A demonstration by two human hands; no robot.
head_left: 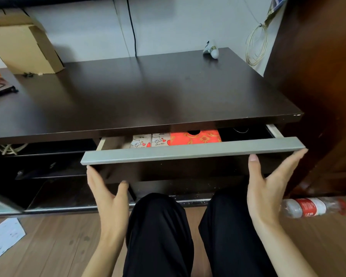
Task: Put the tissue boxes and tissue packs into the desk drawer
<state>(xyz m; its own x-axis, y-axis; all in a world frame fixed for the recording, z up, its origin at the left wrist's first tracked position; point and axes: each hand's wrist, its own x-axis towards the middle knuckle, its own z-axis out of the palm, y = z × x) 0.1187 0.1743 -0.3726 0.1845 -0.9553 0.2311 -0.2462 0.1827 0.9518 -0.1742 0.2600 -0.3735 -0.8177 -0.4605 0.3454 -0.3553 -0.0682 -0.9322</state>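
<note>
The desk drawer point(192, 151) with a grey front rail stands slightly out from under the dark desk top point(148, 92). Inside it a red tissue box point(196, 137) with gold pattern lies beside two small tissue packs point(150, 140) printed with cartoon hearts. My left hand point(106, 194) is open, fingers straight, its fingertips at the drawer front's lower left corner. My right hand point(268, 186) is open too, fingertips touching the right end of the grey rail, thumb up against the dark front panel.
A cardboard box point(26, 48) sits at the desk's back left, a small white object point(211, 49) at the back right. A plastic bottle point(312, 207) lies on the wooden floor at right, a paper sheet point(4, 236) at left. My dark-trousered knees point(158, 226) are below the drawer.
</note>
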